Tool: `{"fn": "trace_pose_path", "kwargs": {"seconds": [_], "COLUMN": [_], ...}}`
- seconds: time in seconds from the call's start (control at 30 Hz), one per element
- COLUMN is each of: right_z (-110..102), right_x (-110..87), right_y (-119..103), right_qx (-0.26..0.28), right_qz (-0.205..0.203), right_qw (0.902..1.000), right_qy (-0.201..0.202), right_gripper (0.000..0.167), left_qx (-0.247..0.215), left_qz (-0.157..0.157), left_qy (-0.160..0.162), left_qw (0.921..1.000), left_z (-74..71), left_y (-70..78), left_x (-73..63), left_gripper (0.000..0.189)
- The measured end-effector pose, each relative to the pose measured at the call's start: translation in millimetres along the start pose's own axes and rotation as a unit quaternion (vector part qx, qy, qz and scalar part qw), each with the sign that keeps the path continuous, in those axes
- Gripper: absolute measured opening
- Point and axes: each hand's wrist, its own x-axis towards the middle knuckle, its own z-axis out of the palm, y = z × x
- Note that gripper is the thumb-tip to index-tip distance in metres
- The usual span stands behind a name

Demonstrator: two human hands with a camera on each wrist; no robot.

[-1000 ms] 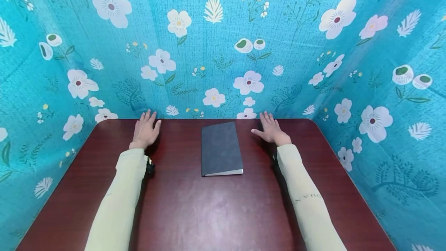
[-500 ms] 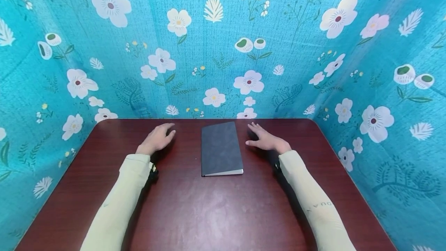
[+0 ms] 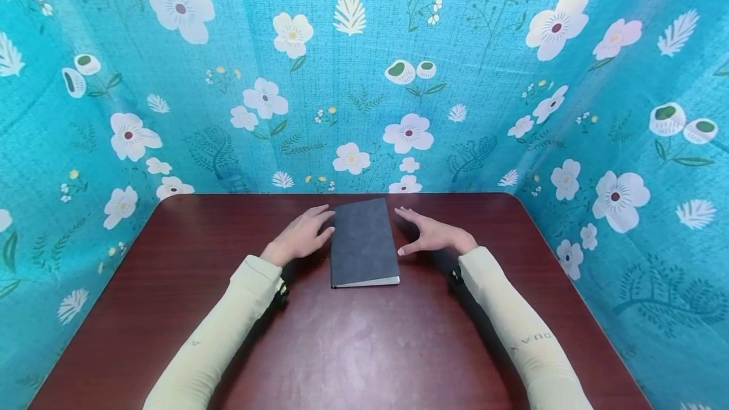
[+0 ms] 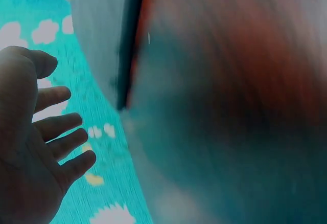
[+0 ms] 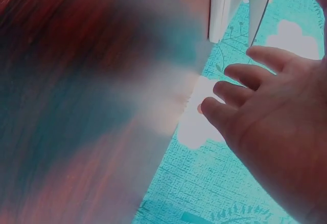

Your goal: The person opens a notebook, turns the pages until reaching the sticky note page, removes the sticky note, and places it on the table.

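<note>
Two hands (image 3: pixel 302 236) (image 3: pixel 435 235) spread, flanking dark book (image 3: pixel 365 242); left-side contact unclear (both hands cut off in wrist views).

- A dark grey notebook (image 3: pixel 364 242) with a plain cover, lying flat on the reddish-brown table (image 3: pixel 353 347), toward its far edge.
- It stands lengthwise, spine at the left, slightly askew.
- The cover is raised a little along the right side, showing white pages (image 3: pixel 383 282) at the near edge.
- It lies between the left hand (image 3: pixel 302 233), whose contact is unclear, and the right hand (image 3: pixel 435 235), just beside it.
</note>
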Motion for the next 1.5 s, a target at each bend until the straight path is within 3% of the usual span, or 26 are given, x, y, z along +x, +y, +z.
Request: {"fn": "trace_pose_path", "kwargs": {"seconds": [0.2,0.53,1.0,1.5], "right_z": [-1,4,12,13], "right_x": [0.6,5.2,6.7,7.6], "right_y": [-5,-3,-2,-4], "right_qx": [-0.013,-0.024,-0.017,-0.019], "right_qz": [-0.013,-0.033,-0.048,-0.053], "right_qw": [0.9997,0.9984,0.9986,0.9983], "right_qy": [-0.018,-0.039,-0.014,-0.013], "right_gripper": [0.119,0.124,0.127,0.123], "left_qx": [0.008,0.014,0.0,-0.005], "left_qz": [0.028,0.043,0.039,0.042], "left_qy": [-0.013,-0.059,-0.078,-0.076], "left_qw": [0.9995,0.9972,0.9962,0.9962], "left_z": [13.4,30.7,47.8,47.9], "left_y": [21.5,43.6,55.0,56.5], "left_x": [6.9,15.8,15.8,14.9], "left_gripper": [0.055,0.065,0.066,0.066]}}
